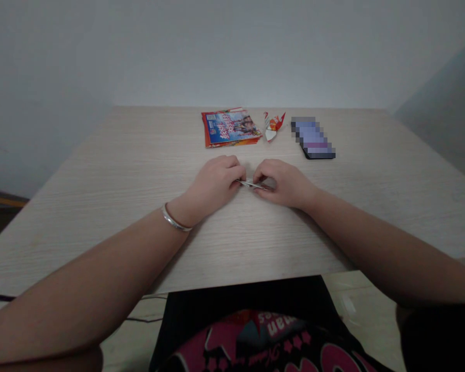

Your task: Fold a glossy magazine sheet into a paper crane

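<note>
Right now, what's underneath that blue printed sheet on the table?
Red and orange paper edges stick out beneath the blue sheet. Their middles are covered, and I can't count the layers.

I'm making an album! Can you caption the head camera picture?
Left hand and right hand pinch a thin pale strip near a folded paper figure.

So the black and pink shirt (279, 336) has lettering printed on it, upside down from this angle: I get "man", and, going by a pretty murky view, probably "nes" next to it, plus some curly script and big pink letters cut off at the bottom. The blue top sheet (230, 126) of the stack carries white Chinese characters, turned and too small to make out.
</note>
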`<state>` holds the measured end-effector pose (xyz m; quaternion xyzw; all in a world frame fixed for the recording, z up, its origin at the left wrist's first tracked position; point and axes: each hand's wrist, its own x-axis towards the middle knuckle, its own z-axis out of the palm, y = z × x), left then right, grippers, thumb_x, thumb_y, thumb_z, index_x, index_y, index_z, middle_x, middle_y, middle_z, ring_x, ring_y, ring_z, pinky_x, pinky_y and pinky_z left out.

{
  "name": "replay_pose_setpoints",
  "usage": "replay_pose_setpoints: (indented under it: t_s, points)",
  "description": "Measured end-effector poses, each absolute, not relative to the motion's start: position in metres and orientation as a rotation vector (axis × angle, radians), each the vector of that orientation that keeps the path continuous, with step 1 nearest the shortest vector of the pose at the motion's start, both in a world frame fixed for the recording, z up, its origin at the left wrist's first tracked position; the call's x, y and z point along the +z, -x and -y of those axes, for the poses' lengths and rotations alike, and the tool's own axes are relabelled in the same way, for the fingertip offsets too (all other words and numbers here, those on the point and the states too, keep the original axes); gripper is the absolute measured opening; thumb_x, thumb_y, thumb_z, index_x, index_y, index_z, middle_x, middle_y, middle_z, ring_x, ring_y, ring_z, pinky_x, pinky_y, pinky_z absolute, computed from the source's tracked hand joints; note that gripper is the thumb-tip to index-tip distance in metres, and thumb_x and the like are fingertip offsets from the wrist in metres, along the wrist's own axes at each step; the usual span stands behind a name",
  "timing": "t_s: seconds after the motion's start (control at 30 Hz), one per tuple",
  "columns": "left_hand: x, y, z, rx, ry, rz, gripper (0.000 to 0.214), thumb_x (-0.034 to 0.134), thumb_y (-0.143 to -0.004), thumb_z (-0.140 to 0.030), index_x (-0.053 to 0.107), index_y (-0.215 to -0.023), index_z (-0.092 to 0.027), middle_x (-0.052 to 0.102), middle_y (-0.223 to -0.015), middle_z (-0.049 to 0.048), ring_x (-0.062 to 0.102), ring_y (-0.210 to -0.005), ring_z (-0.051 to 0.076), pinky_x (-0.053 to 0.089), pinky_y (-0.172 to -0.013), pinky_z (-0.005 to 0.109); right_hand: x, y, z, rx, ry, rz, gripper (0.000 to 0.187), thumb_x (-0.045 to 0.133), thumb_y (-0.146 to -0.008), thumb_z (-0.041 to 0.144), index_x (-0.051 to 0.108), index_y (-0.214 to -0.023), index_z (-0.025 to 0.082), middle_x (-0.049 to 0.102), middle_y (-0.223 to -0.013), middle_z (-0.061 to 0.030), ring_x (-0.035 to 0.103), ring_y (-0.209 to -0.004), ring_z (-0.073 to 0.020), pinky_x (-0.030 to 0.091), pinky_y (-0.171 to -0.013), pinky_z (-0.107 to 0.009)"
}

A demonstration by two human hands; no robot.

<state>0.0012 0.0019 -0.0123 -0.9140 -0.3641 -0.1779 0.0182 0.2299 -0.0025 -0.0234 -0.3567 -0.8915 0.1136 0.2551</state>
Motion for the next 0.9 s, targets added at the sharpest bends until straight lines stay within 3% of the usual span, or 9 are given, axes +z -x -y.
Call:
replay_pose_setpoints:
  t_s: [0.2,0.47,0.6,0.77,0.9]
  points:
    - [-0.019,0.002,-0.007,-0.611,2.938,1.047,0.031,0.048,-0.094,-0.007,0.077,-0.105,-0.012,0.070,-0.100,0.0123,0.065,-0.097,0.024,0.055,-0.090,0.039,-0.026,-0.232,0.001,0.204,1.012,2.446,0.006,0.064,-0.087,0.021,0.068,-0.092,0.020,0.070,-0.096,-0.0086,0.063,-0.093,-0.0242,0.047,-0.085,-0.037]
    - [-0.009,0.006,0.002,-0.337,2.933,0.947,0.038,0.049,-0.099,-0.014,0.074,-0.127,-0.016,0.074,-0.109,0.0137,0.068,-0.102,0.026,0.057,-0.096,0.043,-0.022,-0.239,0.000,0.200,0.946,2.476,0.013,0.063,-0.089,0.025,0.074,-0.093,0.019,0.074,-0.098,-0.0110,0.067,-0.096,-0.0263,0.051,-0.089,-0.040]
    - [-0.001,0.007,0.010,-0.198,2.948,0.933,0.041,0.046,-0.101,-0.015,0.074,-0.130,-0.019,0.074,-0.116,0.0151,0.069,-0.109,0.028,0.058,-0.098,0.045,-0.022,-0.242,-0.002,0.235,0.929,2.458,0.022,0.056,-0.089,0.016,0.077,-0.093,0.020,0.077,-0.100,-0.0103,0.069,-0.096,-0.0243,0.054,-0.092,-0.041]
    - [0.002,0.003,0.015,-0.185,2.946,0.957,0.039,0.046,-0.100,-0.014,0.075,-0.127,-0.013,0.072,-0.124,0.0189,0.069,-0.112,0.031,0.057,-0.101,0.049,-0.027,-0.245,-0.009,0.280,0.998,2.344,0.028,0.055,-0.087,0.009,0.080,-0.095,0.021,0.081,-0.099,-0.0077,0.073,-0.094,-0.0225,0.055,-0.090,-0.040]
    - [-0.001,0.004,0.012,-0.235,3.000,0.932,0.044,0.049,-0.096,-0.009,0.069,-0.135,-0.011,0.069,-0.136,0.0199,0.066,-0.124,0.031,0.053,-0.110,0.049,-0.030,-0.253,-0.015,0.252,0.948,2.376,0.035,0.053,-0.087,0.005,0.082,-0.098,0.022,0.083,-0.100,-0.0054,0.074,-0.094,-0.0207,0.054,-0.092,-0.039]
